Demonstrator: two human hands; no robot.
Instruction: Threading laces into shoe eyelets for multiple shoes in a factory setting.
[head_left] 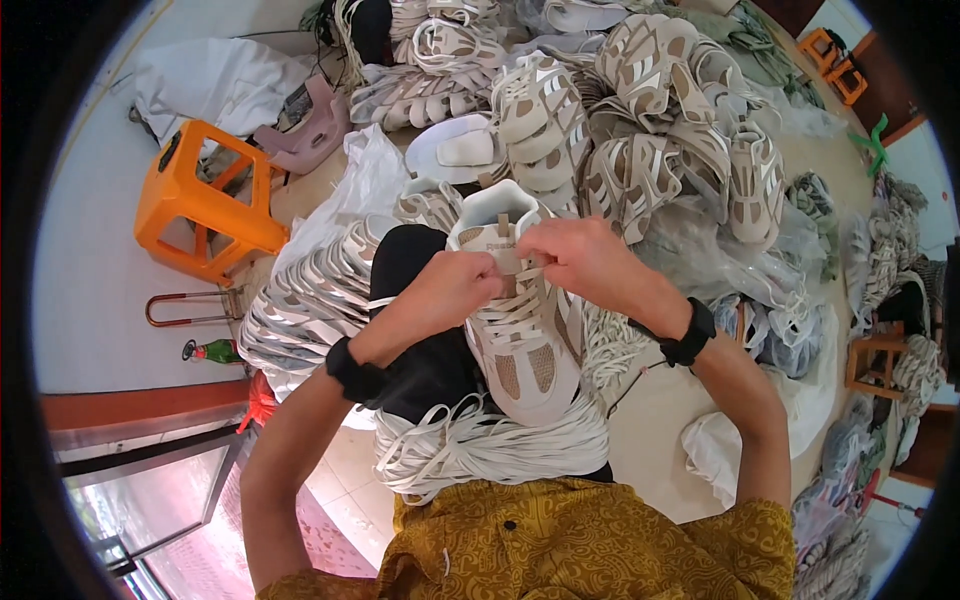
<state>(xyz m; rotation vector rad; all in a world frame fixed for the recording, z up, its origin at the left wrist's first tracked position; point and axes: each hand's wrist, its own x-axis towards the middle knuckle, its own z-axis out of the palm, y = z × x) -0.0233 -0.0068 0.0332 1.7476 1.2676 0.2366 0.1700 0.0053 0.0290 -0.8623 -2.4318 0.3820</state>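
Observation:
A beige and white sneaker (520, 345) rests across my lap, toe toward me, with its tongue standing up at the far end. Pale laces criss-cross its front. My left hand (455, 285) is closed in a pinch at the left side of the upper eyelets, on the shoelace. At the right side of the same eyelets, my right hand (580, 258) also pinches the shoelace. The fingers partly hide the lace ends. A thick bundle of loose white shoelaces (490, 450) lies over my lap, just below the toe.
Stacked shoe uppers (305, 300) lie to the left, near an orange plastic stool (200, 200). Piles of similar sneakers (640, 90) fill the far side, with clear plastic bags (720, 250) at the right. A green bottle (215, 351) stands by the left wall.

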